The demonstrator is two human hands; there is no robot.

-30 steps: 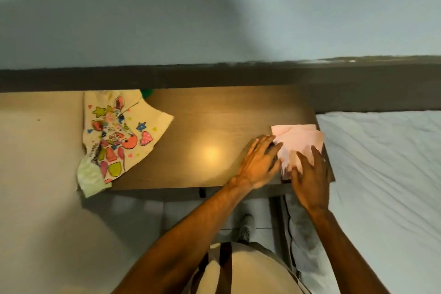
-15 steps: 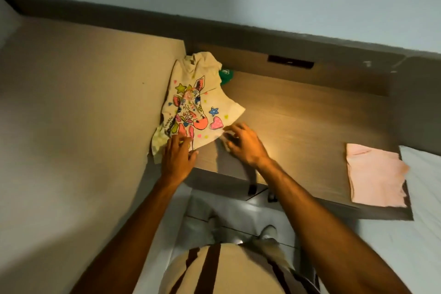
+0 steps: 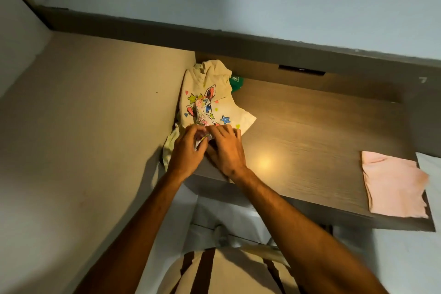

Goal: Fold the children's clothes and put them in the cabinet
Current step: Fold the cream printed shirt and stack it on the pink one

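At desk's left edge | 2 hands [image 3: 207, 148] seemingly pinch cream shirt [image 3: 210, 102] hem

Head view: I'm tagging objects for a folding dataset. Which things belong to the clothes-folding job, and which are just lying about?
Part of the job:
- cream printed shirt, gripped at its near edge by the left hand and right hand
- folded pink garment, lying on the wooden table

Just lying about:
- green item behind the shirt; what it is cannot be told
- white bedding at the right edge

Bare forearms; cream top [image 3: 229, 274] with dark brown vertical stripes; light shoe [image 3: 220, 234].
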